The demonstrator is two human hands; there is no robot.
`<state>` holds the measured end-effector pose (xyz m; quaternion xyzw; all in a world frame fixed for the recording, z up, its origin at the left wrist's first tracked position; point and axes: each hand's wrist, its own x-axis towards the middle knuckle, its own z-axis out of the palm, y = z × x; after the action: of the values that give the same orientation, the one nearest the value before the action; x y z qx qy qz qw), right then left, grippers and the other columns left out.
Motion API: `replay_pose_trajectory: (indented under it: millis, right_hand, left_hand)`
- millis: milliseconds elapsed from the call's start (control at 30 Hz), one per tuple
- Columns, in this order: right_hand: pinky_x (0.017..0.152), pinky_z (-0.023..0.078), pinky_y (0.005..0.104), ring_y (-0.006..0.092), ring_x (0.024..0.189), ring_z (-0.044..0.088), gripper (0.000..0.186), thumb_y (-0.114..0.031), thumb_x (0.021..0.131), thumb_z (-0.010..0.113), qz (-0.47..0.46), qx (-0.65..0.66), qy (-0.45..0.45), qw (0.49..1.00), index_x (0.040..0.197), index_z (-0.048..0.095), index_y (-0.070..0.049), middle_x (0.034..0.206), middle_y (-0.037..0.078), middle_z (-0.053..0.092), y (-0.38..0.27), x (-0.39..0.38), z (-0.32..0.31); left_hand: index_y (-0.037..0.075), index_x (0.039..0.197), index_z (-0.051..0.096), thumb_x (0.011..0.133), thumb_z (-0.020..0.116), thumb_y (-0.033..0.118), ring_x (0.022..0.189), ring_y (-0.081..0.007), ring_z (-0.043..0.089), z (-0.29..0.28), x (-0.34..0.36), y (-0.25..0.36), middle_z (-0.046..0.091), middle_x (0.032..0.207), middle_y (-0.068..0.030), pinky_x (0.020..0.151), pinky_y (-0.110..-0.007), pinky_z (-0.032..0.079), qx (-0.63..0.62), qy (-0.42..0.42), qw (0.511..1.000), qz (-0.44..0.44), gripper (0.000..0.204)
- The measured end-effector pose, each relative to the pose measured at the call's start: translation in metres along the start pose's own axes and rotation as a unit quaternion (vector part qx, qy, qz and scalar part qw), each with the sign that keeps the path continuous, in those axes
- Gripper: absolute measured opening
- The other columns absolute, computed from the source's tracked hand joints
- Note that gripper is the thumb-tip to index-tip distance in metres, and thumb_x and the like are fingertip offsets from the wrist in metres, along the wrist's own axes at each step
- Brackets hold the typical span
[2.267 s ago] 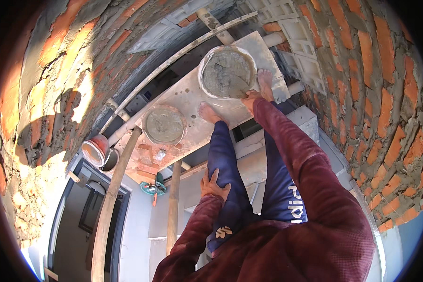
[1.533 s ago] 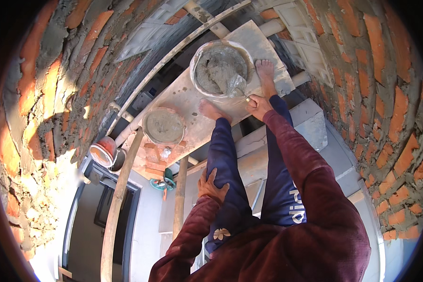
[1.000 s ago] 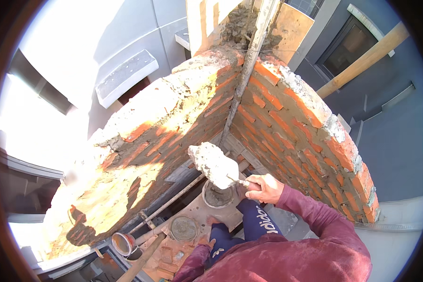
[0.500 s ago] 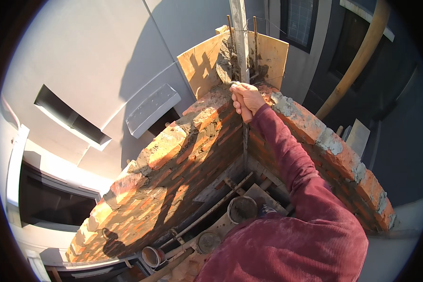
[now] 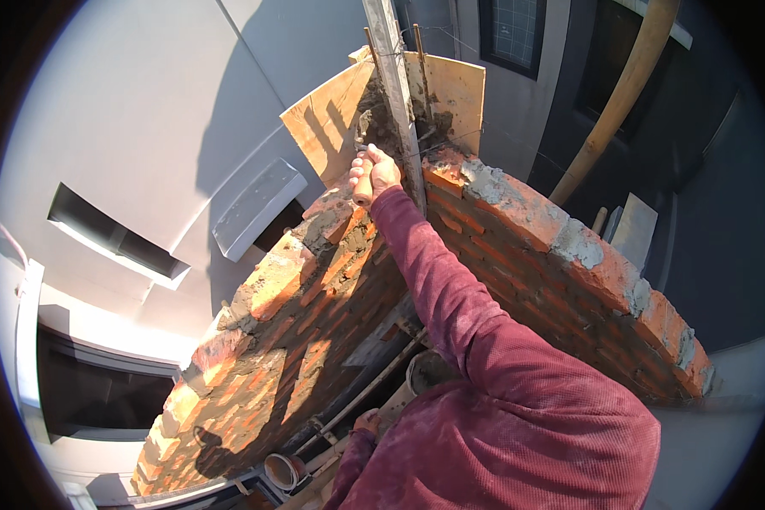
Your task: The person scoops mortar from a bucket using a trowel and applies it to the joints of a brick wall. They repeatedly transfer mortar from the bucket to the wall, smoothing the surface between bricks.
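My right hand [image 5: 377,170] is closed round the wooden handle of a trowel [image 5: 363,191] at the corner where two brick walls meet. The trowel's blade is seen almost edge-on beyond my fingers, against wet mortar [image 5: 374,106] between two plywood boards [image 5: 327,119]. A pale upright post [image 5: 391,76] stands just right of the hand. Below, close to my body, my left hand [image 5: 368,421] shows small with its fingers curled; whatever they hold is hidden. The left brick wall [image 5: 276,276] has rough mortar along its top.
The right brick wall [image 5: 561,225] carries grey mortar patches. Thin steel bars [image 5: 422,72] and loose wires rise by the post. A round wooden pole [image 5: 612,110] slants at the right. Down inside the corner are a bucket [image 5: 285,470], another round container [image 5: 425,371] and scaffold poles.
My right hand and the trowel have moved left, off the post's front, and the blade has turned edge-on. My left hand has come into view below. The whole view has shifted slightly.
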<state>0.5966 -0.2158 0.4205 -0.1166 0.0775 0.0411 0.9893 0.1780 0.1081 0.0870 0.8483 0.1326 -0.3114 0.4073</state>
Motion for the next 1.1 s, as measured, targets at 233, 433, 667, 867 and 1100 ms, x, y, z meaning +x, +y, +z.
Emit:
replay_pose_trajectory:
  millis: [233, 433, 667, 867, 1100]
  right_hand:
    - [0.045, 0.042, 0.0336, 0.0157, 0.053, 0.047, 0.02, -0.029, 0.096, 0.047, -0.082, -0.039, 0.035, 0.995, 0.087, 0.043, -0.012, 0.068, 0.002, 0.046, 0.043, -0.028, 0.05]
    - [0.042, 0.044, 0.0326, 0.0157, 0.048, 0.047, 0.018, -0.027, 0.092, 0.053, -0.033, 0.124, 0.155, 0.979, 0.088, 0.045, -0.012, 0.064, 0.003, 0.045, 0.012, 0.023, 0.03]
    - [0.042, 0.043, 0.0342, 0.0155, 0.054, 0.049, 0.016, -0.029, 0.097, 0.049, 0.018, 0.001, 0.11, 0.994, 0.095, 0.044, -0.014, 0.07, 0.002, 0.045, 0.031, -0.029, 0.033]
    - [0.042, 0.044, 0.0326, 0.0149, 0.054, 0.049, 0.014, -0.024, 0.098, 0.045, -0.016, -0.212, 0.024, 0.977, 0.095, 0.044, -0.01, 0.075, 0.004, 0.045, -0.027, -0.074, 0.03]
    - [0.043, 0.04, 0.0256, 0.009, 0.048, 0.047, 0.016, -0.022, 0.09, 0.048, 0.075, -0.594, -0.117, 0.792, 0.091, 0.048, -0.006, 0.061, 0.001, 0.046, -0.151, -0.219, 0.0]
  left_hand:
    - [0.005, 0.124, 0.062, 0.084, 0.061, 0.025, 0.104, -0.022, 0.065, 0.002, -0.021, -0.081, 0.068, 0.111, -0.0126, 0.091, -0.032, 0.048, -0.027, 0.036, 0.998, -0.038, 0.044]
    - [0.004, 0.123, 0.061, 0.085, 0.061, 0.025, 0.103, -0.0214, 0.065, 0.019, -0.033, -0.072, 0.068, 0.111, -0.0121, 0.089, -0.032, 0.049, -0.014, 0.026, 0.995, -0.095, 0.043]
    - [0.004, 0.123, 0.061, 0.087, 0.06, 0.025, 0.103, -0.0206, 0.065, 0.02, -0.047, -0.051, 0.068, 0.111, -0.0116, 0.086, -0.031, 0.05, -0.009, 0.02, 0.991, -0.135, 0.042]
    - [0.004, 0.123, 0.061, 0.088, 0.059, 0.025, 0.103, -0.0199, 0.064, 0.021, -0.038, -0.022, 0.068, 0.111, -0.0111, 0.084, -0.03, 0.05, 0.001, 0.002, 0.99, -0.138, 0.041]
    - [0.003, 0.123, 0.061, 0.089, 0.058, 0.025, 0.102, -0.0191, 0.064, 0.033, -0.05, -0.011, 0.068, 0.111, -0.0106, 0.081, -0.03, 0.051, -0.003, -0.005, 0.992, -0.123, 0.04]
